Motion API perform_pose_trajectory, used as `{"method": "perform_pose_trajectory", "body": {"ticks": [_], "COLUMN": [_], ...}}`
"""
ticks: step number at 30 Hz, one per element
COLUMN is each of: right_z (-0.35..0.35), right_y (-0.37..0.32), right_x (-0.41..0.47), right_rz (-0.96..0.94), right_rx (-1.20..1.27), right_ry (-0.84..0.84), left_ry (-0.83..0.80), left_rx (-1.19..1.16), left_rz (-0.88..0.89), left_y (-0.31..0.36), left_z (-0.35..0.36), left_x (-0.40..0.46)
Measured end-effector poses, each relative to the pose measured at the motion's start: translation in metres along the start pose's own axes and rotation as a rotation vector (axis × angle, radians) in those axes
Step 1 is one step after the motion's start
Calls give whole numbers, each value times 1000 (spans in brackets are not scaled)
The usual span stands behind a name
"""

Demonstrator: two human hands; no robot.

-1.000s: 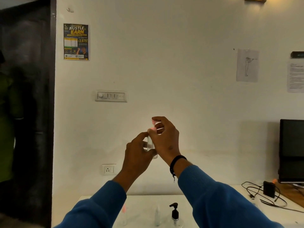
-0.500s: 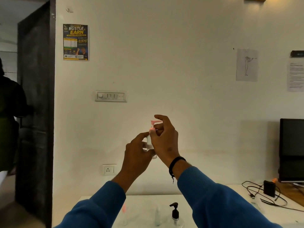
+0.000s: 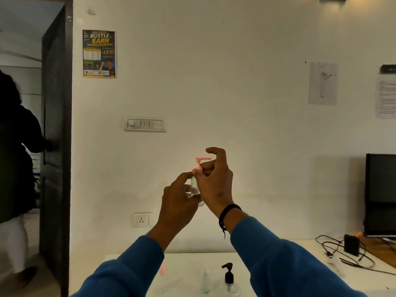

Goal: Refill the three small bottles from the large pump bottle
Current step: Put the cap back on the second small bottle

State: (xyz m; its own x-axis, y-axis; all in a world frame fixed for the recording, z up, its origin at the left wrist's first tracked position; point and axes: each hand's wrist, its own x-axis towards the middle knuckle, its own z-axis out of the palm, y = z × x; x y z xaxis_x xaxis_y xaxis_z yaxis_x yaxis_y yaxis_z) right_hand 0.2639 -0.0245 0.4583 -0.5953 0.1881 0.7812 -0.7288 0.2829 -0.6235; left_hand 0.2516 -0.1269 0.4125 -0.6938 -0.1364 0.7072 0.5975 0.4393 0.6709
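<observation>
Both hands are raised in front of the wall. My left hand (image 3: 179, 198) grips the clear body of a small bottle (image 3: 194, 186). My right hand (image 3: 214, 181) pinches the collar of its pink pump top (image 3: 201, 160), whose nozzle sticks out to the left above my fingers. Down on the white table (image 3: 188, 260) stand the large pump bottle with a black pump (image 3: 228, 275), a small clear bottle with a pink top (image 3: 162, 273) to its left, and a small pale green bottle (image 3: 206, 280) between them.
Black cables (image 3: 342, 251) and a black adapter (image 3: 351, 244) lie at the table's right end, with a dark monitor (image 3: 380, 194) behind. At the left a person (image 3: 15, 168) stands in an open dark doorway (image 3: 56, 146).
The pink pump top has risen out from between my right fingers and now shows clearly above them. The door at the left has swung open and a person has appeared there.
</observation>
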Motion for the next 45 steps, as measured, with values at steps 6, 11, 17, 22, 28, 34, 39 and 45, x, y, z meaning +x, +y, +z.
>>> {"method": "perform_pose_trajectory", "body": {"ticks": [6,11,17,22,28,34,39,45], "right_z": [1,3,5,6,20,37,51,64], "right_y": [0,5,18,39,74,124,180,252], "right_x": [-1,-3,-8,-20,-34,-57,-82,-117], "right_rz": [-5,16,62,103,162,234,320,440], "right_rx": [9,39,75,41,-17,-35,-58,-69], "right_ry": [12,4,54,18,-41,-108,-112,-161], "left_ry": [15,15,37,52,28,46,14,-21], "left_rx": [28,27,40,48,16,26,30,45], "left_rz": [12,5,-9,-18,-47,-113,-161,-217], "left_y": [0,-1,-5,-19,-44,-93,-149,-222], "left_z": [0,-2,-1,2,11,31,59,96], "left_x": [-1,-2,-1,-1,-10,-25,-43,-69]}}
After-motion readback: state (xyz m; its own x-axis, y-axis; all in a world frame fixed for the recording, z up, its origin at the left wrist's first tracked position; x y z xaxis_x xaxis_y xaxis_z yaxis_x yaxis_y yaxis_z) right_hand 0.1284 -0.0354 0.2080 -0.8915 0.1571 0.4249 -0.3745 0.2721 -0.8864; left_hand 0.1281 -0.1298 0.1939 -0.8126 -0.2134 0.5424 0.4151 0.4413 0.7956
